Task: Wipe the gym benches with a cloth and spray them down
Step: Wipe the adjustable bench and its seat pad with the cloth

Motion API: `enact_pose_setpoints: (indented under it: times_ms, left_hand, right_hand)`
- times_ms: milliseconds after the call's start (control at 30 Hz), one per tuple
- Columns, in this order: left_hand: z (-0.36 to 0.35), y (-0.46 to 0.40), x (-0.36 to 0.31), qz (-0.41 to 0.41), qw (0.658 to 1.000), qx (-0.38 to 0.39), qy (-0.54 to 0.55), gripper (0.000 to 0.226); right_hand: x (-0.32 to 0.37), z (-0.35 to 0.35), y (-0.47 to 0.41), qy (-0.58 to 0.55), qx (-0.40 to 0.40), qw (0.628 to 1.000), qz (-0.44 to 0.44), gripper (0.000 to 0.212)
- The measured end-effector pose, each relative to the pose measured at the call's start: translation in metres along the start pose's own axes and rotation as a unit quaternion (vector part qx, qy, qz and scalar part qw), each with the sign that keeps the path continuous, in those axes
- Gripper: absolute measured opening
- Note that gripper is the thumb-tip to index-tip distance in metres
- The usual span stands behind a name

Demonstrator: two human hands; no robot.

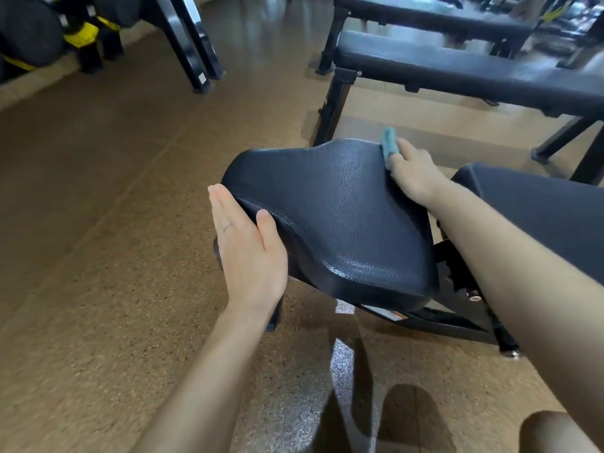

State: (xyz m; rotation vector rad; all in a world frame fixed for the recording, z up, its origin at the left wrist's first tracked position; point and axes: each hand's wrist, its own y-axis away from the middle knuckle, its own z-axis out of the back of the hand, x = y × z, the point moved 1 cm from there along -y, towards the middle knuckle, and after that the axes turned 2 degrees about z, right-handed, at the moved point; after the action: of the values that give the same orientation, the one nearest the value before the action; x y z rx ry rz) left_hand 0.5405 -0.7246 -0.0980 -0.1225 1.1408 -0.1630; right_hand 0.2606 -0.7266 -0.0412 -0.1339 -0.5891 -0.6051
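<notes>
A black seat pad (330, 220) with a pebbled, leather-like skin and rounded, flaring edges fills the middle of the view, tilted on a black metal frame (457, 322). The left hand (250, 253) lies against the pad's near-left edge, its fingers straight and close together along the side and its thumb resting on the top surface; a thin ring sits on one finger. The right hand (413, 171) reaches across to the pad's far-right edge and grips a small, bunched blue cloth (389, 143), soft and fuzzy in texture, pressed to the rim of the upholstery. Just right of the seat pad lies a second black cushion (536, 204), smoother in look and partly hidden by the right forearm. Beyond them stand two flat benches (457, 68) with long rectangular black padded tops on square black steel legs, one behind the other. The floor (98, 223) is a speckled, tan, rubbery surface with a glossy patch near the bottom. At the upper left, dark round weights with yellow bands (81, 34) are stacked beside slanted black steel posts (192, 50).
</notes>
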Motion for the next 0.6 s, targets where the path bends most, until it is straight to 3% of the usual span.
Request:
enact_pose_setpoints:
  times_ms: [133,300,467,600]
  left_hand:
    - [-0.003,-0.001,0.001,0.001,1.0,0.0,0.012,0.072]
    - [-0.002,0.0,0.003,-0.003,1.0,0.001,0.005,0.072]
    - [0.008,-0.001,0.006,-0.014,1.0,0.013,-0.005,0.067]
    - [0.024,-0.007,0.015,-0.025,1.0,0.008,-0.009,0.058]
  right_hand:
    - [-0.026,-0.012,0.086,-0.174,-0.028,0.984,-0.037,0.05]
    - [-0.007,-0.023,0.202,-0.163,-0.064,0.985,0.002,0.052]
    - [0.01,-0.02,0.191,0.055,-0.077,0.991,0.097,0.053]
    - [0.057,-0.033,0.124,0.239,0.001,0.953,0.188,0.053]
